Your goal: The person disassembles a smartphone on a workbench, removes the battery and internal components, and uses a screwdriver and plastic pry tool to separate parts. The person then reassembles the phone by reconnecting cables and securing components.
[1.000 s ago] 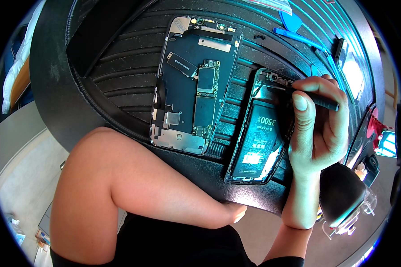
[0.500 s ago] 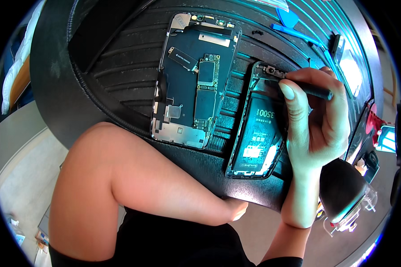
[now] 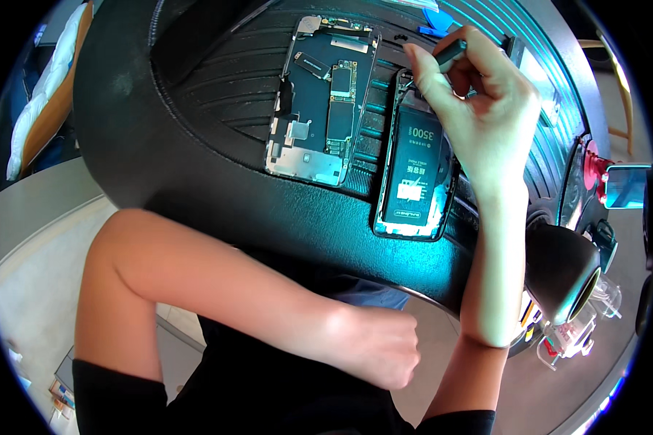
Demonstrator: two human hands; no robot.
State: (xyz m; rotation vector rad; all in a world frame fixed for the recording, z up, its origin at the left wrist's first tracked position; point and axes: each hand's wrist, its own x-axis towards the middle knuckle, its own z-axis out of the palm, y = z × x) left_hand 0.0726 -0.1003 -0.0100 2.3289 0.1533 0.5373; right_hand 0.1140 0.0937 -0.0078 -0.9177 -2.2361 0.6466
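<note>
Above glossy phone [image 3: 413, 174], slim screwdriver [image 3: 448, 52]

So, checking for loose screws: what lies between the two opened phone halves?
In the head view, only bare ribbed black mat shows between the circuit-board half and the battery half.
</note>
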